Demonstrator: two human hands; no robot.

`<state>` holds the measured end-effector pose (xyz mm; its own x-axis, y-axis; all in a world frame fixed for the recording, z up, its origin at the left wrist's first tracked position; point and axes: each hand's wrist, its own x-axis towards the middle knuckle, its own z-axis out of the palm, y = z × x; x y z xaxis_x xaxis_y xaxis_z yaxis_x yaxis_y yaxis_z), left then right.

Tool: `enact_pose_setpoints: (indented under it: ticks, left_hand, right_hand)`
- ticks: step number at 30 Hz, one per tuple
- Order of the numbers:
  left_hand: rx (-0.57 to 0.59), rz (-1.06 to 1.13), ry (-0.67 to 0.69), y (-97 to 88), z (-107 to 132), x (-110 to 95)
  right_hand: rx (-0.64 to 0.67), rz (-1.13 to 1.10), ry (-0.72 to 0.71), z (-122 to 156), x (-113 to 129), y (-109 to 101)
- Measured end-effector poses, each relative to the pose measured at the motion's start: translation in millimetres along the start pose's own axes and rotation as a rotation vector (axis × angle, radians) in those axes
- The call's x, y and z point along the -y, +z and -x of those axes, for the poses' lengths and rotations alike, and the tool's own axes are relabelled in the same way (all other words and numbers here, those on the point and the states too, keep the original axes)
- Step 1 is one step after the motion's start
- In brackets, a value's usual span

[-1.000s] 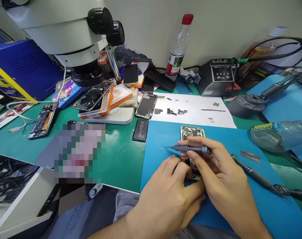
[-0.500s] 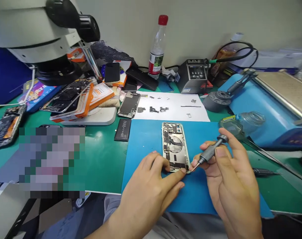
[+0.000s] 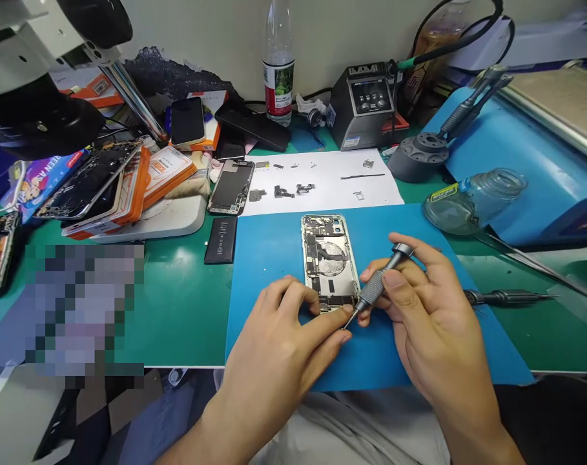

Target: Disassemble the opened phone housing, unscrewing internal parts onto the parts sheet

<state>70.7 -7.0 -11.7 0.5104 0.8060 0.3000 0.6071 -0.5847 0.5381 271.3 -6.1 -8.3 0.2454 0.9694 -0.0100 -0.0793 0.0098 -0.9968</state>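
Note:
An opened phone (image 3: 328, 258) lies face down on a blue mat (image 3: 268, 258), its inner boards and coil showing. My left hand (image 3: 288, 342) rests on the mat, thumb and fingers pinching the phone's near end. My right hand (image 3: 419, 310) is closed round a grey precision screwdriver (image 3: 378, 287), tilted, with its tip at the phone's near right corner beside my left thumb.
A black battery (image 3: 220, 239) lies left of the mat. White paper (image 3: 322, 181) holds small removed parts, with a phone screen (image 3: 231, 187) at its left. A microscope (image 3: 41, 77), stacked phones (image 3: 104, 184), water bottle (image 3: 278, 64), soldering station (image 3: 365, 103), glass jar (image 3: 472, 200) and another screwdriver (image 3: 506, 297) surround.
My right hand swung the screwdriver from lying level above the phone to tilted, tip down at the phone's near right corner. The view shifted right and down; my left hand stayed on the phone.

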Motion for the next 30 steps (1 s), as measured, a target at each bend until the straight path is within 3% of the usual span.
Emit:
enact_pose_setpoints:
  ticks: [14,30]
  left_hand:
    - [-0.017,0.019,0.002,-0.3,2.1,-2.1]
    - [-0.014,-0.027,0.029,-0.5,2.5,0.5]
  right_hand:
    - [-0.003,0.034,-0.125,-4.4,-6.5,1.6]
    - [0.015,0.004,-0.126,-6.9,-7.6,0.5]
